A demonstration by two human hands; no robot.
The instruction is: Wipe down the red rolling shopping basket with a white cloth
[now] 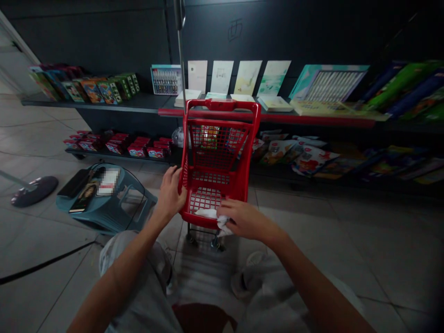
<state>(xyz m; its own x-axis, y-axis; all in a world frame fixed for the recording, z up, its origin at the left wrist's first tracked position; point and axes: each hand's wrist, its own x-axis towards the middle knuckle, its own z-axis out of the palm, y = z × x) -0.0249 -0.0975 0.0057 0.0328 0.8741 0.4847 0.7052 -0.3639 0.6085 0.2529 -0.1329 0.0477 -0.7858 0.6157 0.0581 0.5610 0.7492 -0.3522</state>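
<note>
dark shelving [145, 101] spans the upper part of the frame, carrying 4 upright booklets [222, 76] above and snack bags [308, 157] below; floor tiles [347, 249] fill the lower part, and a grey-blue stool [104, 217] stands at left. at centre, upright on its wheels [217, 245], is a red cart [237, 180] with latticed walls, its handle [220, 105] toward the shelving and its low rim [197, 218] toward the bottom of the frame. left hand [169, 192]: at the cart's left side, fingers close together and slightly bent, thumb apart from them; whether it grips or merely rests cannot be told. right hand [241, 217]: at the low rim, lower centre, fingers pinching a crumpled white cloth [224, 226], a flap of which extends left. note on method: the cloth appears to be in use on this rim, and is best folded into a flat pad, so that the loose flap does not trail into the lattice. pressure should be even and directed along the rim rather than forward, since a wheeled cart would probably roll; a firm counter-hold by the left hand should prevent this. corners likely call for short strokes with a fingertip behind the cloth.
</note>
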